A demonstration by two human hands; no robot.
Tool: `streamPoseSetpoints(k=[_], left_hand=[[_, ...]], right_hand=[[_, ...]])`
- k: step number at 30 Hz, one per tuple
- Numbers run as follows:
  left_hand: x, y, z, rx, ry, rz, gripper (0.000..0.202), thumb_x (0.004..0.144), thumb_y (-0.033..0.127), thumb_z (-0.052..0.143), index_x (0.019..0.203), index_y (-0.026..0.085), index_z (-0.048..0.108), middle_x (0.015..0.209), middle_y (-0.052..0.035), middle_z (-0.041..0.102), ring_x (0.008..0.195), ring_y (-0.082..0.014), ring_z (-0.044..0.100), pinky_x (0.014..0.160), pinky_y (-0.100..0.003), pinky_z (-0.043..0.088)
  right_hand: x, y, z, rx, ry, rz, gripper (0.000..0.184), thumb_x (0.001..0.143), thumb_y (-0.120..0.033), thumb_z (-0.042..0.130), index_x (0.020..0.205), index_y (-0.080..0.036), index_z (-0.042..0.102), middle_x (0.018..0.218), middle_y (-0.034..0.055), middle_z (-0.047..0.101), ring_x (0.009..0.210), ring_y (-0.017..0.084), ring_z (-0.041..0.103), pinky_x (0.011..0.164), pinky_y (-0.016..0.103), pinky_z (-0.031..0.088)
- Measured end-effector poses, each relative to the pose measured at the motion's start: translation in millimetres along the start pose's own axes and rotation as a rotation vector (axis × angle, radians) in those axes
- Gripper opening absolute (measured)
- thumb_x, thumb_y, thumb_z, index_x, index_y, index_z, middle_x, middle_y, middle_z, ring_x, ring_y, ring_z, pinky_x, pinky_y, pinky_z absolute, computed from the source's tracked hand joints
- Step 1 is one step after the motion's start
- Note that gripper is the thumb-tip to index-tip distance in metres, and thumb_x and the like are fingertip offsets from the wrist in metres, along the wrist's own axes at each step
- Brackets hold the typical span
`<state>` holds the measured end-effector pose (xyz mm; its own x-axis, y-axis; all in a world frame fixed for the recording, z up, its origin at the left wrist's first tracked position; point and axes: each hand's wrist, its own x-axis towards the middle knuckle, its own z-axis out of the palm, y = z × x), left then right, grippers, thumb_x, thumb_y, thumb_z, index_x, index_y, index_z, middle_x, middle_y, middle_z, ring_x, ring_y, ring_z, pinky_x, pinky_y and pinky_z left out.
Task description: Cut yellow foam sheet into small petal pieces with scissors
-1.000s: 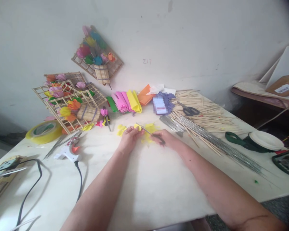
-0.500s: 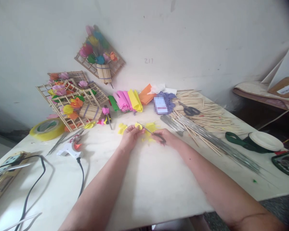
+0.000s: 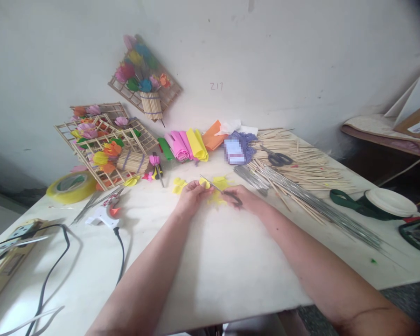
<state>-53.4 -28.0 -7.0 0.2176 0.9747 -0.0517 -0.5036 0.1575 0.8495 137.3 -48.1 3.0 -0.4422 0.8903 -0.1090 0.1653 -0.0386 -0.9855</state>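
Pinching a yellow paper petal [image 3: 205, 184] at its lower edge, my left hand [image 3: 193, 196] is closed to a narrow grip just above the table [image 3: 227, 275]. I judge that this leaves the far rim free for the blades. My right hand [image 3: 243, 198] is folded around the handles of a pair of scissors [image 3: 222, 191], their tips pointing away and to the left, alongside the petal. From here I cannot tell whether the blades are parted or whether they touch the paper.

The yellow scraps [image 3: 220, 180] lie beneath and behind the scissors, where offcuts would naturally drop. A loose cluster of yellow pieces [image 3: 178, 185] sits just beyond my left hand, probably kept apart from the scraps so the two don't mix. The glue gun [image 3: 103, 215] is off to the left with its cord trailing toward me, likely parked clear of the paper. Metal wires [image 3: 301, 200] and bamboo sticks [image 3: 311, 177] spread over the right side, outside the working spot.

As for pose, both forearms reach forward and angle inward, the left one steeper, the right one slanting across from the near right corner. The hands meet near the middle, apart by little more than the scissors' blades.
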Motion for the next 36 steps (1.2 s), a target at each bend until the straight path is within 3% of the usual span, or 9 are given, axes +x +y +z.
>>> streamPoseSetpoints(k=[26, 36], left_hand=[[2.5, -3.0, -5.7, -0.058, -0.007, 0.046, 0.019, 0.066, 0.022, 0.072, 0.070, 0.011, 0.058, 0.068, -0.0059, 0.067, 0.068, -0.0164, 0.067, 0.068, -0.026, 0.054], [2.5, -2.3, -1.4, -0.061, 0.034, 0.042, 0.021, 0.063, 0.021, 0.075, 0.068, 0.011, 0.057, 0.069, -0.0049, 0.066, 0.070, -0.0155, 0.067, 0.072, -0.026, 0.052]], right_hand=[[1.2, 0.9, 0.6, -0.020, 0.015, -0.024, 0.029, 0.071, -0.038, 0.064, 0.059, -0.016, 0.050, 0.043, -0.0074, 0.039, 0.035, 0.004, 0.030, 0.034, 0.019, 0.022], [-1.2, -2.1, 5.2, 0.023, 0.023, -0.013, 0.026, 0.070, -0.040, 0.065, 0.069, -0.016, 0.057, 0.043, -0.0080, 0.041, 0.035, 0.004, 0.032, 0.035, 0.019, 0.024]])
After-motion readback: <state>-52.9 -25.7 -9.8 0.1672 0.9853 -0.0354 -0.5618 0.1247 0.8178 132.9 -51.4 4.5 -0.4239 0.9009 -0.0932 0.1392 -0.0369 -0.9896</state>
